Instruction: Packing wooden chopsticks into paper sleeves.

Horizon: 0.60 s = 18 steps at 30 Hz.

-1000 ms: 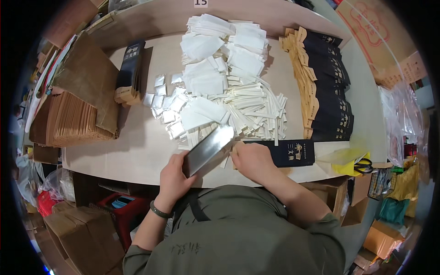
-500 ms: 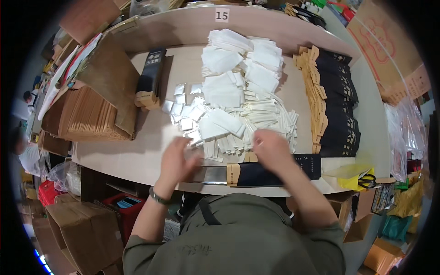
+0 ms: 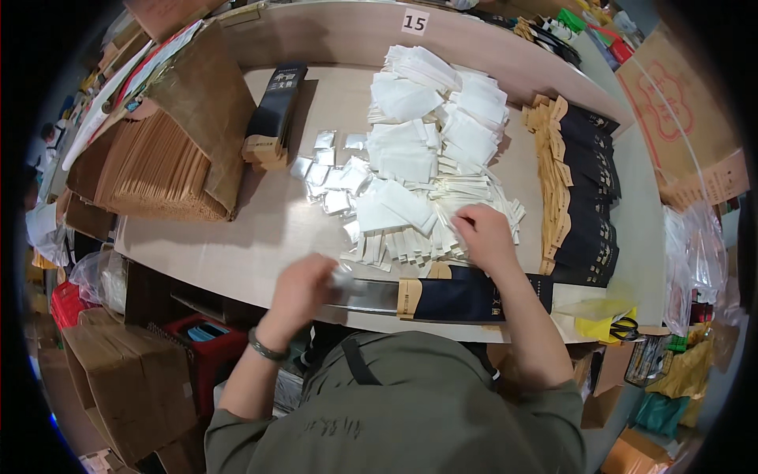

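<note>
Cluttered workroom seen from above: cartons (image 3: 130,371) and plastic bags (image 3: 699,253) crowd both sides of a pale desk (image 3: 197,245) with a low back panel (image 3: 332,35). A person in a dark green shirt (image 3: 426,411) is at the near edge, 2 bare hands over the desk. Their left hand (image 3: 306,286), blurred, grips a small silver packet (image 3: 344,281) at the fingertips, above a shiny metal piece (image 3: 377,295). That piece juts from the left, tan end of a black sleeve (image 3: 446,299) lying along the front edge, beneath the right forearm; whether it sits inside or under the sleeve cannot be told. Their right hand (image 3: 487,237) has its fingers bent together at a heap of thin white strips (image 3: 464,192); whether they pinch a strip is unclear. White packets (image 3: 407,150) are piled behind, with loose silver packets (image 3: 324,170) just left. Further left are stacked black sleeves (image 3: 276,103) and an open box (image 3: 201,103) of brown cards (image 3: 154,178). Overlapping black sleeves line the right side, near scissors (image 3: 624,328).
</note>
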### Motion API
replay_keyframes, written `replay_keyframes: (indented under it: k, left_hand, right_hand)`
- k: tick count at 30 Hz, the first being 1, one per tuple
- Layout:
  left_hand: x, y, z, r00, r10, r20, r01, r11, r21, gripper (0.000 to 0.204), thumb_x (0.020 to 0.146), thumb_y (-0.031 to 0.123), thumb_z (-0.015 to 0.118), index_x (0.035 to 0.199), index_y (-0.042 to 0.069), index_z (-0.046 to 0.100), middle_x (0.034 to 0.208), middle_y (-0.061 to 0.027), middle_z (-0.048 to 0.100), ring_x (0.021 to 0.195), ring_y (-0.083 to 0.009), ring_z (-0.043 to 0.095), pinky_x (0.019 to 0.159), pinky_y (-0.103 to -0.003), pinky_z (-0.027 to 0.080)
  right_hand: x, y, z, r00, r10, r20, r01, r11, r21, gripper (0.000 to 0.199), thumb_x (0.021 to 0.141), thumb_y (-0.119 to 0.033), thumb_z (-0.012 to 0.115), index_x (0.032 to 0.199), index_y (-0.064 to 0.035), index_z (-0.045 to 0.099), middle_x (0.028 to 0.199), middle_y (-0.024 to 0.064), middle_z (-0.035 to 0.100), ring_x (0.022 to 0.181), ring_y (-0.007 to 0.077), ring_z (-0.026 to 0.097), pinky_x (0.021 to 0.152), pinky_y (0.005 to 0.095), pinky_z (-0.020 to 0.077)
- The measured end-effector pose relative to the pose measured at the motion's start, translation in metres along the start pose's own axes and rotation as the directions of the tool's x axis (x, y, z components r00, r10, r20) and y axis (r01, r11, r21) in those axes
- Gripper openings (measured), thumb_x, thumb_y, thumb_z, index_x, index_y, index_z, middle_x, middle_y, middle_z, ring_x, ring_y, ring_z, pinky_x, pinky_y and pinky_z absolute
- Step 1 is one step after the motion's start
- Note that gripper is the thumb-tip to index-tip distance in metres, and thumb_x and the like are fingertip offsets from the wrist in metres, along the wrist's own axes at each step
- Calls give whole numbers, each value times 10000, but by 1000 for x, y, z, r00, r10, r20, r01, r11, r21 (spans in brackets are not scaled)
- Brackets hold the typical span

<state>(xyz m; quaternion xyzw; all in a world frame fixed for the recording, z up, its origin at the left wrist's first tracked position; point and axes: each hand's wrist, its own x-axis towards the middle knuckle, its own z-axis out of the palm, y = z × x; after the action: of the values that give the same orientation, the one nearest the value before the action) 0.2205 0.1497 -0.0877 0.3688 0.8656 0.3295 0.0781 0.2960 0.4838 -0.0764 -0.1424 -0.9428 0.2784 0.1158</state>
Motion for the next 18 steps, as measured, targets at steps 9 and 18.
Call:
replay_keyframes:
  k: [9,18]
  left_hand:
    - [9,-28,-48,909,158,-387,-15,938,348,315,736,130,788,1020,83,659,957,-121,664,952,-290,639,804,-407,525]
    - [66,-134,-208,847,-271,-457,498,706,503,225,889,162,597,1031,9,681,931,-224,681,886,-419,652,771,-477,523]
  right_hand:
    - [45,-43,50,963,0,271,67,969,-236,167,810,-116,557,802,-5,681,837,198,673,851,377,654,754,487,514]
    - [-1,-101,32,913,-347,212,362,931,-37,117,826,-170,620,797,-57,626,819,132,622,810,347,628,709,451,521]
